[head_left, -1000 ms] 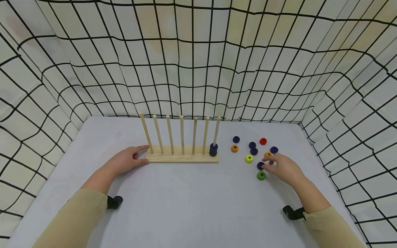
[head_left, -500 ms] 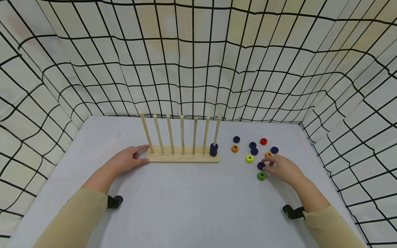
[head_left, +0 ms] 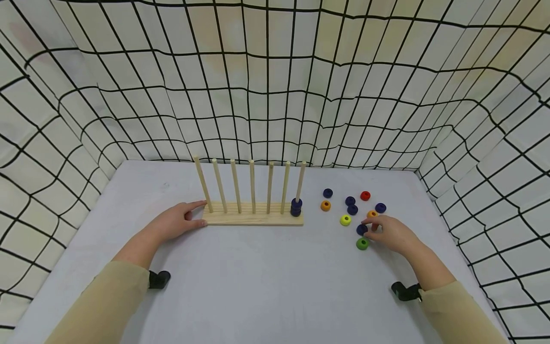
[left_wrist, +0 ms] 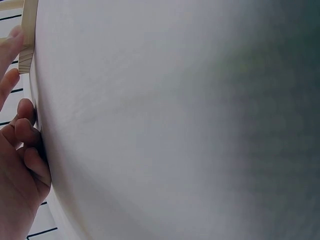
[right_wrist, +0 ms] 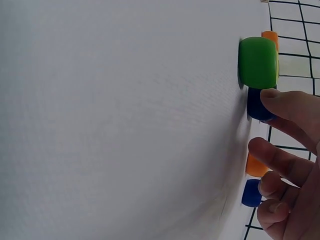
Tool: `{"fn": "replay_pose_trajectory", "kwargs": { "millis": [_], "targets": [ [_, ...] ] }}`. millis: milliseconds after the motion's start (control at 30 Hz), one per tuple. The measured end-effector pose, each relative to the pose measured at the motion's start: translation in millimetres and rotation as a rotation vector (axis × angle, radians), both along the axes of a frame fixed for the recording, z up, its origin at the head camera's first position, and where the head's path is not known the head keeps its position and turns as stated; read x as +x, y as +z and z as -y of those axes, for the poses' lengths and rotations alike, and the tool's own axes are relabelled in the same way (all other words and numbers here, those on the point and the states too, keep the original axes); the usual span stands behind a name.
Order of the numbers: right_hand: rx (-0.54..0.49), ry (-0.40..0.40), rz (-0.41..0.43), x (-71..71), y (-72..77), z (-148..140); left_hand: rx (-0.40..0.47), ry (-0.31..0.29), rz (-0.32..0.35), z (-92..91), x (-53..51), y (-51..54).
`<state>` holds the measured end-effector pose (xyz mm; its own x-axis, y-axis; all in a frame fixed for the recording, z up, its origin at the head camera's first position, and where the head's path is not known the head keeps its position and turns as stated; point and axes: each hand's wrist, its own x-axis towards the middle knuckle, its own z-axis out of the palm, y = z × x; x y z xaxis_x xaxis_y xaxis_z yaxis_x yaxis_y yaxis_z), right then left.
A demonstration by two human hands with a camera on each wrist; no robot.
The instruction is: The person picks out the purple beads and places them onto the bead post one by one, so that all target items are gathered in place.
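A wooden peg rack (head_left: 253, 220) with several upright pegs stands at the middle of the table. Dark blue beads (head_left: 296, 208) are stacked on its rightmost peg. My left hand (head_left: 173, 222) holds the rack's left end between thumb and forefinger; the left wrist view shows the end of the base (left_wrist: 28, 45) there. With thumb and forefinger, my right hand (head_left: 394, 234) pinches a dark blue bead (right_wrist: 256, 104) lying on the table. A green bead (head_left: 362, 244) sits just in front of it. An orange bead (head_left: 372, 214), partly covered by the right hand, lies behind.
Loose beads are scattered right of the rack: a yellow one (head_left: 345, 220), an orange one (head_left: 325, 206), a red one (head_left: 365, 196) and several dark blue ones (head_left: 352, 209). Black netting (head_left: 266, 91) over white walls encloses the white table (head_left: 266, 277) at the back and sides.
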<state>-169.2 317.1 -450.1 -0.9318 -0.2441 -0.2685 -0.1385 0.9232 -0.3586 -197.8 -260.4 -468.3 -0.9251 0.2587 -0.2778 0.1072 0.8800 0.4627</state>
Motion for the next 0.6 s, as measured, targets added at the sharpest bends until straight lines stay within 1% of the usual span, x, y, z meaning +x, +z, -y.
{"fn": "replay_pose_trajectory", "kwargs": {
  "millis": [333, 600],
  "targets": [
    [-0.012, 0.037, -0.003, -3.4, -5.2, -2.2, 0.005, 0.005, 0.002, 1.2, -1.0, -2.1],
    [-0.008, 0.038, -0.008, -3.8, -3.5, -0.6, 0.009, 0.002, -0.002, 1.4, -0.8, -2.5]
  ]
}}
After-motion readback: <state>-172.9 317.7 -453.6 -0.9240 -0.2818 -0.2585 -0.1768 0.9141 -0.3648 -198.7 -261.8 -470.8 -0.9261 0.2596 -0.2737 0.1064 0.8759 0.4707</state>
